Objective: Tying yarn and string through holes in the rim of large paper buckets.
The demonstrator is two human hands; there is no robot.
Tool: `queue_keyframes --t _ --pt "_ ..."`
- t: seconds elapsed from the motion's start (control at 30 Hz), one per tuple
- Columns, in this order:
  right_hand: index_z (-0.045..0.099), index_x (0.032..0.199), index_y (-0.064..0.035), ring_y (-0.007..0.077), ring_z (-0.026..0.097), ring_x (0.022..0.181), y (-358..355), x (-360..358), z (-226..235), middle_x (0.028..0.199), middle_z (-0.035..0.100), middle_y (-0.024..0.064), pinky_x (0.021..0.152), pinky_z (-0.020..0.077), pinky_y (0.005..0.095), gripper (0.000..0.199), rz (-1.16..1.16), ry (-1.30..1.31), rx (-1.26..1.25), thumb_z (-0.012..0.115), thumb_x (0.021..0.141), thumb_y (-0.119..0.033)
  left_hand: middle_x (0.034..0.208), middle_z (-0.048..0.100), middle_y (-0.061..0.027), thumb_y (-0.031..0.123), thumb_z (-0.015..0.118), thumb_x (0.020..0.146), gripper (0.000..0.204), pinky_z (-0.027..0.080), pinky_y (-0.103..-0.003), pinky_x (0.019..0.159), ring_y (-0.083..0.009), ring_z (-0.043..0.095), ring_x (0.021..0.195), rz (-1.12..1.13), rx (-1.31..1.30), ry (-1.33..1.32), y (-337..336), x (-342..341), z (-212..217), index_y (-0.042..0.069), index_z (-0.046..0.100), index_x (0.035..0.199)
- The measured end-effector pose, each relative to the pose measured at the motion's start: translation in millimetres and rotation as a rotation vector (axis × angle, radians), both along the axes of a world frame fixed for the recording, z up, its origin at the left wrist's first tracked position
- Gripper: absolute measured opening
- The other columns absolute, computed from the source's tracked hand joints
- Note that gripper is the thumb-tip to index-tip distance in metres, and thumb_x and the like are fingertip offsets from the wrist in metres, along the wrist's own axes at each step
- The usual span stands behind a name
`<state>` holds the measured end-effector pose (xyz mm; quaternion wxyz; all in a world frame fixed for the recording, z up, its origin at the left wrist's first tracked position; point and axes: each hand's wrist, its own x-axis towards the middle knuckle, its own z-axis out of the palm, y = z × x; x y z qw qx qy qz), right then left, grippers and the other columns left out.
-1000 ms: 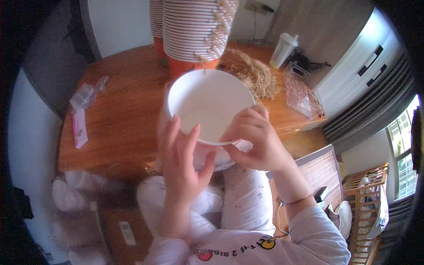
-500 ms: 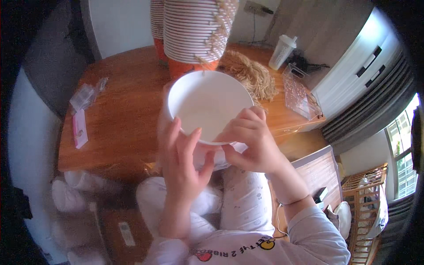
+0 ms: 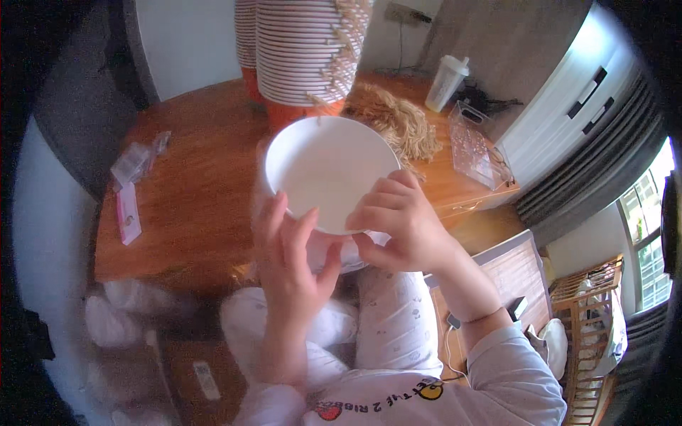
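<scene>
A white paper bowl (image 3: 327, 167) is held up in front of me, its open inside facing the camera. My right hand (image 3: 401, 224) grips its lower right rim with curled fingers. My left hand (image 3: 291, 266) touches the lower left rim and the underside, fingers spread upward. More white bowl material shows below the rim, between my hands. Behind the bowl stands a tall stack of striped paper bowls (image 3: 298, 50) on an orange base.
A wooden table (image 3: 199, 184) carries small plastic packets (image 3: 138, 160), a pink packet (image 3: 128, 213), a pile of straw-coloured fibres (image 3: 401, 121), a clear plastic tray (image 3: 472, 145) and a white lidded cup (image 3: 446, 82). A cardboard box (image 3: 192, 369) lies by my legs.
The bowl has tipped slightly and both hands have shifted a little along its lower rim. Nothing else has moved.
</scene>
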<state>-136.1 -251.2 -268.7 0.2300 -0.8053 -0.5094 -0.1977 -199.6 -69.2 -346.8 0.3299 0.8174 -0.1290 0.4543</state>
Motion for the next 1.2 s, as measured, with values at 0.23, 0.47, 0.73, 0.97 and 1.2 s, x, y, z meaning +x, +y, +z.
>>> queue_keyframes --t 0.23,0.47,0.73,0.97,1.2 --pt "0.065 0.087 -0.0157 0.0219 0.058 0.082 1 4 -1 0.08 0.062 0.0 0.079 0.0382 0.0394 0.021 0.022 0.001 0.056 0.071 0.067 -0.019 0.144 0.04 -0.0226 0.015 0.077 0.077 0.061 0.039 -0.055 0.103 -0.0455 0.043 0.128 0.004 -0.004 -0.002 -3 1 -1 0.01 0.049 0.131" --pt "0.065 0.088 -0.0157 0.0217 0.058 0.083 4 1 1 0.079 0.062 -0.0014 0.08 0.0384 0.0392 0.022 0.003 0.013 0.031 0.071 0.067 -0.02 0.143 0.04 -0.0227 0.015 0.076 0.077 0.06 0.04 -0.054 0.101 -0.045 0.045 0.126 0.023 0.009 -0.009 -1 1 1 0.01 0.049 0.131" --pt "0.063 0.088 -0.0149 0.0226 0.058 0.082 1 6 1 0.079 0.062 -0.0013 0.079 0.0407 0.0403 0.021 0.045 -0.081 -0.04 0.069 0.068 -0.021 0.143 0.039 -0.0258 0.019 0.075 0.08 0.062 0.036 -0.054 0.107 -0.0448 0.041 0.132 -0.005 0.003 0.023 -2 1 -2 0.008 0.044 0.133" --pt "0.063 0.085 -0.0098 0.027 0.058 0.085 -1 5 3 0.081 0.063 0.0043 0.081 0.0416 0.0399 0.015 0.062 0.031 0.012 0.067 0.07 -0.013 0.143 0.039 -0.0258 0.017 0.075 0.08 0.062 0.036 -0.054 0.106 -0.0453 0.041 0.131 0.007 0.018 0.019 -1 2 -3 0.008 0.045 0.133" --pt "0.066 0.089 -0.0072 0.0276 0.058 0.088 -10 8 8 0.084 0.063 0.007 0.084 0.0414 0.0398 0.01 0.134 0.191 0.072 0.066 0.081 -0.013 0.144 0.039 -0.024 0.017 0.074 0.08 0.061 0.038 -0.054 0.105 -0.0459 0.042 0.13 0.005 -0.003 0.011 -2 2 -3 0.01 0.046 0.133"
